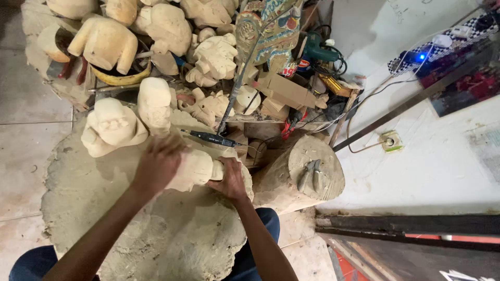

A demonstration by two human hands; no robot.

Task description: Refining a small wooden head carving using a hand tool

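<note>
Both hands are on a pale, unpainted carved wooden figure that lies on its side near the far right edge of a broad, rough, sawdust-coated wooden work slab. The left hand is cupped over the thicker end of the figure, fingers curled down onto it. The right hand is closed around the narrower neck end, with the thumb along the wood.

At the slab's far left edge stand two more pale carved wooden blocks: a squat torso with a roughed face and, touching it, a taller rounded piece. A slim black rotary hand tool lies just beyond the held figure, near the far edge.

The only container in view is a shallow yellow bowl in the heap beyond the slab; a pale armless wooden torso rests over it, so what lies inside cannot be told.

To the right, a cut log stump carries grey metal pliers on its flat top.
</note>
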